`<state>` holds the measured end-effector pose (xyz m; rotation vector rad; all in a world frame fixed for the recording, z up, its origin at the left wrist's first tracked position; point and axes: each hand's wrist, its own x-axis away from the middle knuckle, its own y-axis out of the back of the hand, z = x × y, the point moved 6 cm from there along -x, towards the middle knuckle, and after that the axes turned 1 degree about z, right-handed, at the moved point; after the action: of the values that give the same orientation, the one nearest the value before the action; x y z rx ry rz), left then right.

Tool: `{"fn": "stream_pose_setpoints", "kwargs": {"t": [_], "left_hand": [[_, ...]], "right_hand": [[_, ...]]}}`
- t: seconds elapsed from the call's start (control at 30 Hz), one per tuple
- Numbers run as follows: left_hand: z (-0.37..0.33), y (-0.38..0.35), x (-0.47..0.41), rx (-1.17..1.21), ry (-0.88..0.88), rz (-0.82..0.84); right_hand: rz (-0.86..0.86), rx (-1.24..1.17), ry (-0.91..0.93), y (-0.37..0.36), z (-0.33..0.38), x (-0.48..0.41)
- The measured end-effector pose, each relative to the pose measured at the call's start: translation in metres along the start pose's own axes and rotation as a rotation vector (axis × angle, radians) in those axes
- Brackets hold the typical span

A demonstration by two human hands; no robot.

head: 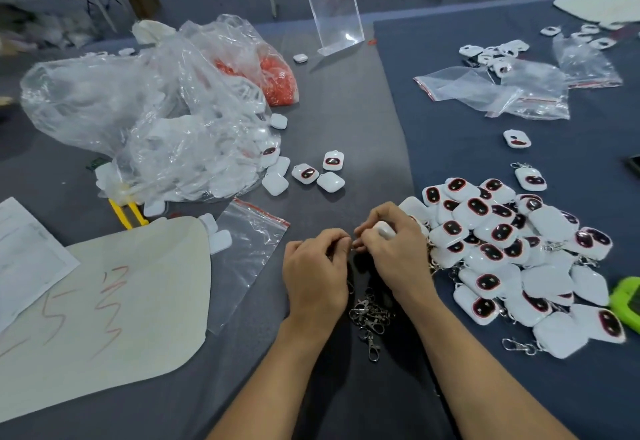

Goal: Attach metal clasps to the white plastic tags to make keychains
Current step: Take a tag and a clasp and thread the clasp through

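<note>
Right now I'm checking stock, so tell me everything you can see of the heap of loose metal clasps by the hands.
The heap of clasps is a small tangle of shiny silver-coloured metal snap hooks with rings, one trailing out at the near end. It lies on the dark grey table between the two wrists, just nearer the person than the left hand and right hand. The fingers of both hands are off it. The pieces are too tangled to count.

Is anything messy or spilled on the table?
Yes. Loose white plastic tags lie scattered beside the big crumpled clear plastic bag on the grey table, some face-up, some face-down, as if spilled.
</note>
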<state>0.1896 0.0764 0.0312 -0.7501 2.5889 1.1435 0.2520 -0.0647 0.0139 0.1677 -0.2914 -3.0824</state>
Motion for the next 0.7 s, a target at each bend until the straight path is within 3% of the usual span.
{"fn": "stream_pose_setpoints", "kwargs": {"t": [0.07,0.23,0.4,0.7], "left_hand": [[0.004,-0.002,0.001,0.027,0.022,0.043],[0.007,-0.006,-0.004,0.145,0.096,0.103],[0.017,-0.013,-0.001,0.331,0.241,0.131],[0.012,-0.005,-0.001,0.372,0.269,0.115]], "right_hand": [[0.089,0.117,0.067,-0.006,0.004,-0.001],[0.209,0.107,0.100,-0.009,0.003,-0.002],[0.233,0.084,0.068,-0.007,0.001,-0.002],[0.270,0.093,0.024,-0.002,0.000,-0.004]]}}
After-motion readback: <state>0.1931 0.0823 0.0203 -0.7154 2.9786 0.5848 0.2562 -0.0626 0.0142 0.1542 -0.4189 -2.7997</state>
